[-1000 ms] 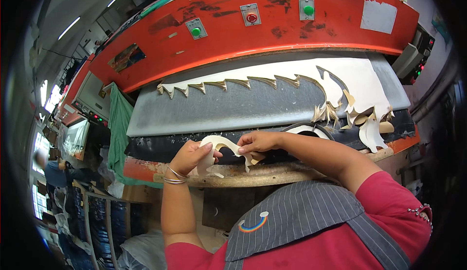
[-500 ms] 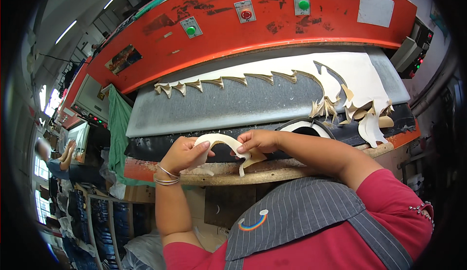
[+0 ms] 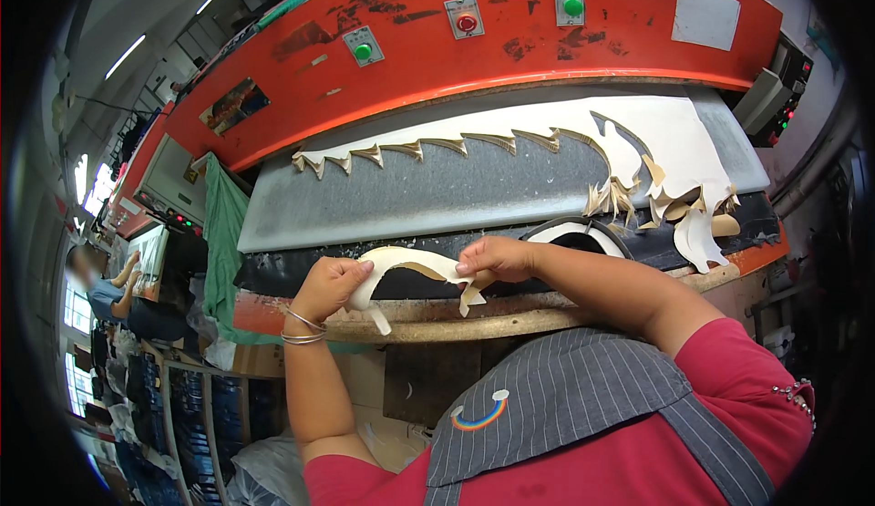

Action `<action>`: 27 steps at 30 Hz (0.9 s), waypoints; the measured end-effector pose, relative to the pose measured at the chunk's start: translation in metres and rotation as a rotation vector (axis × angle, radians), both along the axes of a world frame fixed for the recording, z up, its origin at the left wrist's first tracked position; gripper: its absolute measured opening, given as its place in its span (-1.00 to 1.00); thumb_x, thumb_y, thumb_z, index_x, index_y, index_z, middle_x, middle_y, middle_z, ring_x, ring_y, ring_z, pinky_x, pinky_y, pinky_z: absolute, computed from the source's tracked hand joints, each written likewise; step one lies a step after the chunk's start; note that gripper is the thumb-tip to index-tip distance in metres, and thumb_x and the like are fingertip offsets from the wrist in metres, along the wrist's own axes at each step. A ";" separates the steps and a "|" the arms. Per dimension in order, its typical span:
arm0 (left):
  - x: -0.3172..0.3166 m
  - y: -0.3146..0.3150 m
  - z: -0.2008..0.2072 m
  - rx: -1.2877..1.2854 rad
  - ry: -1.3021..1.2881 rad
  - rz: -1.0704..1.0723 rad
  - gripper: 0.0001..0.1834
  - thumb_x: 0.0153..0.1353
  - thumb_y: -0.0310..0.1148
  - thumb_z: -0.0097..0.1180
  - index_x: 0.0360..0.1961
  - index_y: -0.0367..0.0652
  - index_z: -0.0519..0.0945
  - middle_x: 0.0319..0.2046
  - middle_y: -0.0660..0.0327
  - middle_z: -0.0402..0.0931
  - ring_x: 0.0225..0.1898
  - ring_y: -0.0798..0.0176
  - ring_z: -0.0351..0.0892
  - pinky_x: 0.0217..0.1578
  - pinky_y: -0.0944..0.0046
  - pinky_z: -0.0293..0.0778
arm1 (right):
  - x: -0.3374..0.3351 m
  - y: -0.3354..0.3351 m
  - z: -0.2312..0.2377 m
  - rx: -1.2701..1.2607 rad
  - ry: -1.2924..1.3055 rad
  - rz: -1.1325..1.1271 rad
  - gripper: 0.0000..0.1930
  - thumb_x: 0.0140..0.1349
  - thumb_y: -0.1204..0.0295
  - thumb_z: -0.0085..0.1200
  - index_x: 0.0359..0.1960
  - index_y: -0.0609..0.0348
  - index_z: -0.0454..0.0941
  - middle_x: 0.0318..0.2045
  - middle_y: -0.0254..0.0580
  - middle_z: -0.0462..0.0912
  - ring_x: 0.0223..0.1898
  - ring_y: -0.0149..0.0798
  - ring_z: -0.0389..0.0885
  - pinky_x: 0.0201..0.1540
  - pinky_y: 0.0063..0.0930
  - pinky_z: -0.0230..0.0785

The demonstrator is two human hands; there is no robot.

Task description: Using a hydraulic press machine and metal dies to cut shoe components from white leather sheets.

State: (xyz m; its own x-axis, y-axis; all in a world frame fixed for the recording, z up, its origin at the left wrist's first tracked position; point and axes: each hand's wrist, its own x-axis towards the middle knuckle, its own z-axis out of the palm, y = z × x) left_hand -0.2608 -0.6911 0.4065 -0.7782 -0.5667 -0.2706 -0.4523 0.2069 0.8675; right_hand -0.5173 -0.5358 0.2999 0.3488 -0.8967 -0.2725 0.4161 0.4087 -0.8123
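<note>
A cream, arch-shaped stack of cut sheet pieces (image 3: 415,259) is stretched between my hands, above the front edge of the machine bed. My left hand (image 3: 334,285) pinches its left end, thumb on top; a narrow strip hangs below. At the other end my right hand (image 3: 495,259) grips it between thumb and fingers, and a small torn tab dangles there. Beside my right forearm, a curved dark-rimmed cutting die (image 3: 609,240) with white material inside lies on the black mat. Behind it spreads a layered white sheet (image 3: 679,146) with a scalloped, cut-out edge.
The red machine beam (image 3: 401,55) with green and red push buttons spans the back over the grey cutting board (image 3: 437,185). Loose offcuts (image 3: 697,237) overhang at the right. A green cloth (image 3: 223,242) hangs at the left; beyond it another person (image 3: 109,292) sits. A rack (image 3: 208,415) stands lower left.
My hands have drawn slightly apart, the right one moving rightward. The arched stack between them now spans wider and flatter. The other person's hands have shifted a little.
</note>
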 end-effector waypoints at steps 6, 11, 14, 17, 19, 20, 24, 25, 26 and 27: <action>0.012 -0.008 -0.017 0.045 0.044 0.028 -0.65 0.25 -0.20 0.03 -0.50 -0.29 0.56 -0.66 0.41 0.40 -0.62 0.57 0.26 -0.64 0.50 0.22 | 0.009 0.002 0.000 -0.088 0.047 0.108 -0.77 0.11 0.33 0.18 -0.29 0.24 0.55 -0.34 -0.24 0.61 -0.30 -0.40 0.54 -0.16 -0.54 0.35; 0.014 -0.008 -0.012 0.038 0.034 0.027 -0.69 0.25 -0.24 0.04 -0.55 -0.23 0.51 -0.62 0.44 0.39 -0.59 0.58 0.26 -0.59 0.51 0.24 | 0.007 0.005 -0.001 -0.037 0.008 0.114 -0.79 0.15 0.33 0.14 -0.31 0.22 0.55 -0.35 -0.28 0.61 -0.28 -0.43 0.52 -0.15 -0.58 0.32; 0.018 -0.009 -0.013 0.095 0.002 0.026 -0.70 0.24 -0.26 0.05 -0.57 -0.23 0.50 -0.63 0.44 0.38 -0.59 0.58 0.26 -0.59 0.51 0.25 | 0.007 0.007 -0.001 0.010 -0.049 0.181 -0.81 0.17 0.32 0.11 -0.36 0.20 0.55 -0.39 -0.30 0.59 -0.28 -0.44 0.52 -0.17 -0.59 0.30; 0.019 -0.009 -0.014 0.122 0.029 0.049 -0.72 0.23 -0.28 0.06 -0.54 -0.25 0.52 -0.61 0.42 0.41 -0.59 0.57 0.28 -0.58 0.50 0.26 | 0.010 0.009 0.001 0.036 -0.090 0.197 -0.83 0.17 0.32 0.11 -0.38 0.16 0.54 -0.46 -0.32 0.57 -0.34 -0.44 0.51 -0.19 -0.61 0.29; 0.021 -0.011 -0.014 0.118 0.009 0.064 -0.72 0.23 -0.29 0.06 -0.53 -0.26 0.52 -0.61 0.41 0.42 -0.59 0.57 0.28 -0.58 0.50 0.27 | 0.009 0.007 0.004 -0.070 0.057 0.203 -0.81 0.14 0.28 0.15 -0.45 0.14 0.55 -0.34 -0.28 0.55 -0.20 -0.37 0.47 -0.07 -0.52 0.25; 0.022 -0.012 -0.014 0.114 -0.010 0.079 -0.73 0.23 -0.29 0.06 -0.53 -0.26 0.53 -0.61 0.41 0.44 -0.59 0.57 0.29 -0.58 0.49 0.27 | 0.010 0.007 0.006 -0.069 0.056 0.203 -0.81 0.14 0.28 0.15 -0.45 0.14 0.55 -0.34 -0.28 0.55 -0.20 -0.37 0.47 -0.07 -0.52 0.25; 0.026 -0.014 -0.017 0.043 -0.143 0.088 -0.73 0.22 -0.29 0.07 -0.52 -0.27 0.55 -0.61 0.40 0.44 -0.59 0.57 0.29 -0.59 0.48 0.28 | 0.012 0.010 0.017 -0.565 0.569 -0.146 -0.76 0.08 0.23 0.20 -0.57 0.12 0.55 -0.09 -0.25 0.44 0.05 -0.30 0.26 0.12 -0.34 0.05; 0.026 -0.016 -0.021 -0.005 -0.164 0.063 -0.73 0.21 -0.28 0.07 -0.53 -0.26 0.55 -0.62 0.40 0.44 -0.60 0.57 0.29 -0.59 0.48 0.28 | 0.010 0.010 0.018 -0.608 0.656 -0.205 -0.75 0.07 0.22 0.22 -0.59 0.11 0.55 -0.03 -0.26 0.40 0.12 -0.28 0.18 0.16 -0.30 -0.02; 0.027 -0.017 -0.023 -0.054 -0.185 0.039 -0.72 0.21 -0.28 0.08 -0.54 -0.26 0.55 -0.63 0.40 0.43 -0.60 0.57 0.29 -0.59 0.47 0.28 | 0.006 0.007 0.018 -0.608 0.621 -0.153 -0.77 0.10 0.22 0.19 -0.57 0.08 0.57 -0.04 -0.26 0.41 0.05 -0.32 0.27 0.10 -0.35 0.09; 0.029 -0.016 -0.024 -0.053 -0.187 0.039 -0.72 0.21 -0.28 0.08 -0.54 -0.26 0.55 -0.63 0.40 0.43 -0.60 0.57 0.29 -0.59 0.47 0.28 | 0.006 0.007 0.018 -0.608 0.620 -0.153 -0.77 0.10 0.22 0.19 -0.57 0.08 0.57 -0.04 -0.26 0.41 0.05 -0.32 0.27 0.10 -0.35 0.09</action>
State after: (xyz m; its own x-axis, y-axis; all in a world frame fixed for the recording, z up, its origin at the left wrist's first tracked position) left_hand -0.2322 -0.7075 0.3821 -0.6948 -0.6125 -0.3770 -0.6127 0.2296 0.7562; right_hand -0.5112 -0.5286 0.3176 0.1603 -0.9730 0.1664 -0.1571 -0.1915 -0.9688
